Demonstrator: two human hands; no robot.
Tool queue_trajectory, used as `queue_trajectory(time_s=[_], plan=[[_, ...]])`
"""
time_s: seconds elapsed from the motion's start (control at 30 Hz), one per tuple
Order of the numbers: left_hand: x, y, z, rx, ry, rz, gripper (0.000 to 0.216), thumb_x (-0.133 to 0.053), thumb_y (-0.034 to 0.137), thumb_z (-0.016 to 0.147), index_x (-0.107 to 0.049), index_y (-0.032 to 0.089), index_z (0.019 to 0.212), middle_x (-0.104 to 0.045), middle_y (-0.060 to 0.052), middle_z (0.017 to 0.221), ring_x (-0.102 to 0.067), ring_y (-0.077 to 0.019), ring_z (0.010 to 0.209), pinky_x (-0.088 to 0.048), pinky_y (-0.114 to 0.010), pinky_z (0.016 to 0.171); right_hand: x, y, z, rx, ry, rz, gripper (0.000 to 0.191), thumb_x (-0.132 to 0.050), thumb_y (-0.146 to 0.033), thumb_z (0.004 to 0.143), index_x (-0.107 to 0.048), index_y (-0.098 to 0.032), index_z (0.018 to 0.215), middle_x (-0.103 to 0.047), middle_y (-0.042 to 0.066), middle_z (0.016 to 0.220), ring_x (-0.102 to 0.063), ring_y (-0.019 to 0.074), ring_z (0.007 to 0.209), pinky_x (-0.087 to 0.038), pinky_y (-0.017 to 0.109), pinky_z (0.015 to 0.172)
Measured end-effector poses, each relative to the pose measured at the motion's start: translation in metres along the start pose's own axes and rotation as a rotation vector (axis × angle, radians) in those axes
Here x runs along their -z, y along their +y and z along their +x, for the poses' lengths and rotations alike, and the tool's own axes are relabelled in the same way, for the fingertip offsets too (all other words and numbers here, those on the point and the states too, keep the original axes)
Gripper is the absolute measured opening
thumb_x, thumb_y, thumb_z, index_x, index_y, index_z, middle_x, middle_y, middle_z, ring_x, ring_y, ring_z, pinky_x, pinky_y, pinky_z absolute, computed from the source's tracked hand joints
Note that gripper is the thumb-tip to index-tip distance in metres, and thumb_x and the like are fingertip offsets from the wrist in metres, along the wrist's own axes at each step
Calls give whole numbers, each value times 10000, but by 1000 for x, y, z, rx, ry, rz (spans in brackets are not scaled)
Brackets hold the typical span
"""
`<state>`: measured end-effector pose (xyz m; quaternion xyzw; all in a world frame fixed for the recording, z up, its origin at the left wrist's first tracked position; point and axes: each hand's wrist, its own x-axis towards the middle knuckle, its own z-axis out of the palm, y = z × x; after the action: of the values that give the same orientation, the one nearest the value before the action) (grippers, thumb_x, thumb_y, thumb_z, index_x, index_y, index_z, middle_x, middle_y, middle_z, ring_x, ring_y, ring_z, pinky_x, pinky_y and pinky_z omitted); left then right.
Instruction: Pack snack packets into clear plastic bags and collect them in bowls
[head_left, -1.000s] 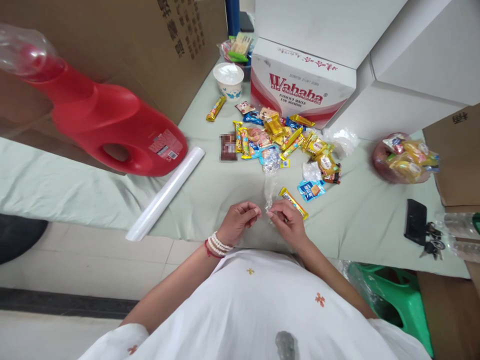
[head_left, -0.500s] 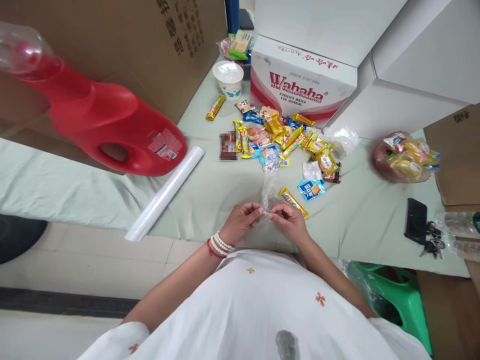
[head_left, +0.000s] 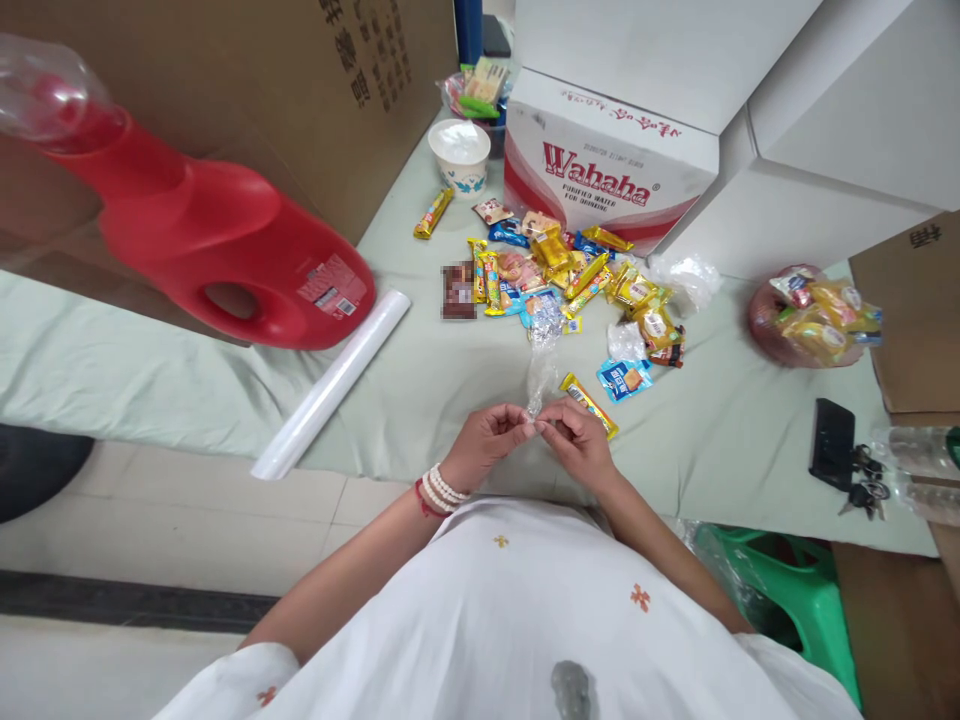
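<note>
My left hand [head_left: 484, 442] and my right hand [head_left: 579, 440] meet over the pale green cloth [head_left: 420, 385], fingers pinched on the near end of a clear plastic bag [head_left: 540, 370]. The bag stretches away from me toward a heap of wrapped snacks [head_left: 570, 280]. A yellow snack bar [head_left: 589, 403] lies just beyond my right hand. A beaded bracelet sits on my left wrist.
A red jug [head_left: 217, 250] lies on its side at the left, with a roll of clear bags [head_left: 334, 383] beside it. At the back stand a Wahaha box [head_left: 607, 165], a paper cup [head_left: 459, 157] and cardboard. At the right are a filled snack bag [head_left: 814, 315], phone [head_left: 831, 442] and keys [head_left: 866, 480].
My hands have come closer together, and now both pinch the bag's near end. A second ago the left hand's fingertips were apart from it.
</note>
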<state>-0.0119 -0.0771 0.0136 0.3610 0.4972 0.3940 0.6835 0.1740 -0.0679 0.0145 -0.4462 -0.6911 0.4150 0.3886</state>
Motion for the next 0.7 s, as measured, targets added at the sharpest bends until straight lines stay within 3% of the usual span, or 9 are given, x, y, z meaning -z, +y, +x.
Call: queue_trajectory(time_s=[0.13, 0.5, 0.7], plan=[[0, 0, -1, -46, 9, 79, 403, -852, 519, 690, -697, 158, 775, -653, -4, 739, -551, -123, 704, -446, -267, 699, 0, 0, 0, -42, 3, 61, 145, -670, -376, 956, -735, -250, 928, -629, 29, 829, -515, 159, 680, -402, 304, 603], [12, 15, 3, -90, -45, 264, 198, -722, 345, 717, -619, 176, 711, -582, 26, 676, -478, -105, 638, -389, -236, 610, 10, -6, 4, -233, 14, 220, 165, -654, -332, 908, -620, -220, 791, -475, -32, 708, -391, 123, 614, -310, 272, 585], [16, 29, 3, -129, 62, 166, 213, -710, 364, 741, -593, 186, 720, -651, -2, 760, -528, -118, 677, -416, -240, 629, 23, -16, 11, -248, 36, 208, 257, -644, -437, 930, -598, -219, 802, -443, -30, 716, -378, 126, 626, -308, 272, 584]])
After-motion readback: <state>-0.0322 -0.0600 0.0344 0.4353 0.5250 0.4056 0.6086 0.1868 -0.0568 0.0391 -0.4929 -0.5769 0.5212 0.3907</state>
